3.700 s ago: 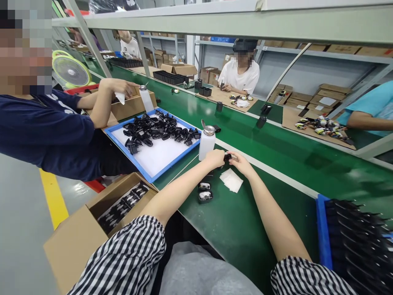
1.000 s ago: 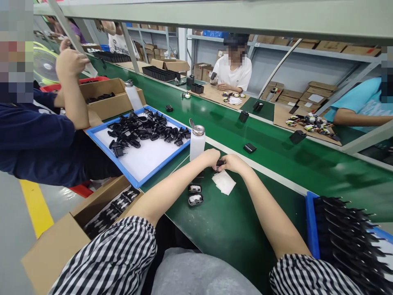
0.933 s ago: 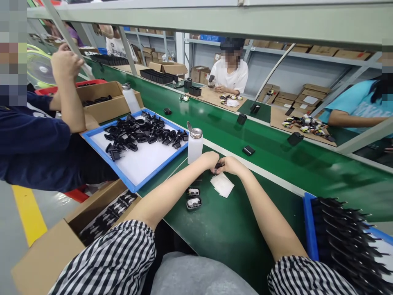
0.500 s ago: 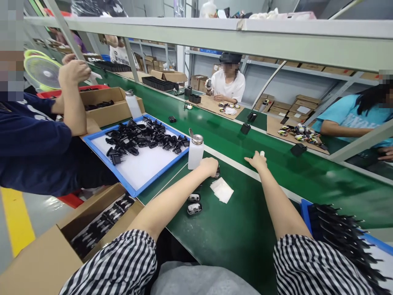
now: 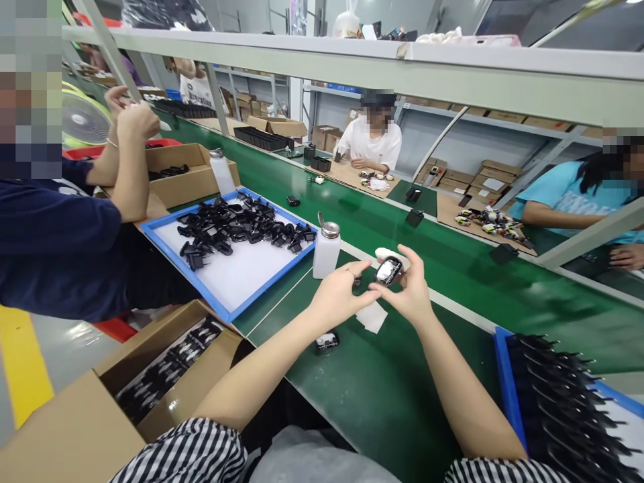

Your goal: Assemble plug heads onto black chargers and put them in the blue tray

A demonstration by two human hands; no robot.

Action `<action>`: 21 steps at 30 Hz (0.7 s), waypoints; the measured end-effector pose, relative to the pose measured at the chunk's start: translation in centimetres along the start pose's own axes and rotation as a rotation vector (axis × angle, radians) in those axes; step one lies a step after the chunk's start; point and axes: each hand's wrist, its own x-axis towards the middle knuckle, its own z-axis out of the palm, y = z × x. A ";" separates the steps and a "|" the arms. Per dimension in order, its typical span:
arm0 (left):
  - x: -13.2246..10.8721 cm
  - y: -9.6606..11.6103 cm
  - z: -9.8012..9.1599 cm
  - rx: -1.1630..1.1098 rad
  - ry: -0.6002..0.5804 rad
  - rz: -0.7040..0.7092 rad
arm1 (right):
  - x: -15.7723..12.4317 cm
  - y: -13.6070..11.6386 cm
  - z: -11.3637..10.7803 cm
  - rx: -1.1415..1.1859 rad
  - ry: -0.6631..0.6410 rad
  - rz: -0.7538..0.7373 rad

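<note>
1. Where the two hands meet above the green counter [image 5: 382, 402], we note the right hand [image 5: 411, 295] with its grip clamped on a small black part [image 5: 389, 271], whose shiny face is turned toward the camera.
2. Left hand [image 5: 339, 295]: fingers curled, tips just beside the part. We cannot tell whether its grip closes on the part or only touches it.
3. The part is held in the air, clear of the counter.
4. Below the hands, a white pad [image 5: 373, 316] lies flat on the counter. A second black part [image 5: 327, 343] lies near it, to the left.
5. A white bottle [image 5: 327, 253] with a metal cap stands upright just left of the left hand.
6. Farther left, a blue tray [image 5: 241, 275] holds loose black plugs [image 5: 241, 225]. Another blue tray [image 5: 504, 376] sits at the right edge.
7. A cardboard box [image 5: 75, 429] sits at lower left.
</note>
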 end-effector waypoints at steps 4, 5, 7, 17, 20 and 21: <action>-2.7 -1.0 -1.8 -0.026 0.080 0.029 | -1.0 -2.9 0.9 -0.049 -0.047 -0.075; -3.2 -1.8 -2.6 0.012 0.101 0.014 | -1.0 -3.2 1.0 -0.075 -0.053 -0.082; -3.9 -4.3 -4.7 0.120 0.155 -0.099 | -1.2 -3.6 1.1 -0.116 -0.054 -0.094; -2.5 -18.0 -12.1 0.543 0.313 -0.698 | -2.3 -4.1 2.6 0.061 -0.041 -0.092; -2.2 -19.2 -12.4 0.545 0.281 -0.672 | -3.7 -2.6 2.9 0.321 0.047 0.074; -2.0 -19.5 -12.3 0.541 0.267 -0.662 | -4.3 -1.9 3.0 0.377 0.076 0.145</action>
